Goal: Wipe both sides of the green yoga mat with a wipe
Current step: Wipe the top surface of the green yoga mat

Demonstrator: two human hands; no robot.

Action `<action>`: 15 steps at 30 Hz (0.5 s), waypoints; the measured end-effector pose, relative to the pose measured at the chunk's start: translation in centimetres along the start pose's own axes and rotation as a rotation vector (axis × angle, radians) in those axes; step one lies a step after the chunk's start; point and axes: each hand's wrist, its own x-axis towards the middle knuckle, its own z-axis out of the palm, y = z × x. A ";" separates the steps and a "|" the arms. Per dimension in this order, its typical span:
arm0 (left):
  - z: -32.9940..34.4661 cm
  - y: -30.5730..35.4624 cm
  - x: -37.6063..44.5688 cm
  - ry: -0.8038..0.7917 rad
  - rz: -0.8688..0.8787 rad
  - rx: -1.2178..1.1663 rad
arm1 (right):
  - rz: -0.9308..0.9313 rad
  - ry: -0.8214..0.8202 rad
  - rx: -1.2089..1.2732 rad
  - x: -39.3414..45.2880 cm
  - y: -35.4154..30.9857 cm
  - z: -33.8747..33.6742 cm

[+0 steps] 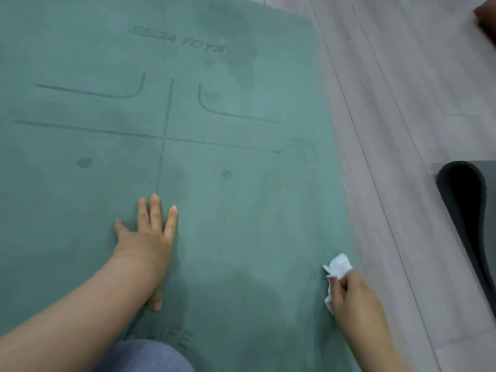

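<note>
The green yoga mat (pixel 102 55) lies flat on the floor and fills the left and middle of the head view, its printed lines and lettering facing up. Darker damp patches show near its far right corner and in its near middle. My left hand (pixel 150 234) presses flat on the mat with the fingers spread. My right hand (pixel 351 294) grips a crumpled white wipe (pixel 338 267) at the mat's right edge, near the front.
Pale grey plank floor (pixel 408 84) runs along the mat's right side. A dark rolled mat (pixel 467 210) lies at the right edge of view. My knee in blue denim (pixel 145 355) rests on the mat at the bottom.
</note>
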 end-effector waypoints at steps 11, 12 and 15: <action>0.0 -0.9 -0.5 0.000 0.036 -0.031 | 0.028 0.196 0.105 21.9 -10.1 -2.1; 0.1 -0.9 -0.4 0.005 0.037 -0.029 | 0.022 0.208 0.108 19.5 -8.7 -1.6; 0.2 -1.0 -0.5 0.020 0.046 -0.022 | 0.042 0.206 0.111 8.6 -2.3 -0.4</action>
